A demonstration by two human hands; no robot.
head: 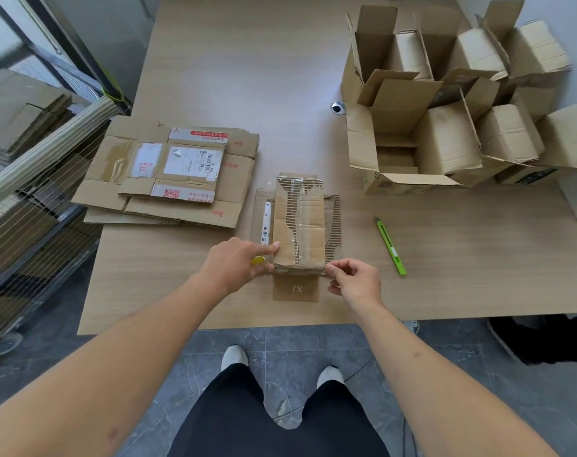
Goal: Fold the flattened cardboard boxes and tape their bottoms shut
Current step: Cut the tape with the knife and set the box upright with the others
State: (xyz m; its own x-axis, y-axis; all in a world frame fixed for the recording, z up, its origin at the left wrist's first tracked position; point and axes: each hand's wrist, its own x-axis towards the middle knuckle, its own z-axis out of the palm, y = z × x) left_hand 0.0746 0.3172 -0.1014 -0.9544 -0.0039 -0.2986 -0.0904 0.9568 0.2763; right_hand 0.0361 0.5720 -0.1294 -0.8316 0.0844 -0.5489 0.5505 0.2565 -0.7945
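Note:
A small cardboard box (308, 222) stands bottom up near the table's front edge, its torn bottom flaps closed. A strip of clear tape (297, 212) runs along the seam. A flap marked "X1" (296, 289) lies flat toward me. My left hand (234, 263) holds the box's near left corner, index finger on top and thumb on the near side. Something small and yellow (257, 260) peeks out under that hand. My right hand (356, 282) pinches the near right corner with thumb and index finger.
Flattened boxes with shipping labels (168, 179) are stacked at the left. Several folded boxes (445, 127) crowd the back right. A green utility knife (391, 247) lies right of the small box, a white pen (266, 222) on its left flap. A wire cart (33, 192) stands at far left.

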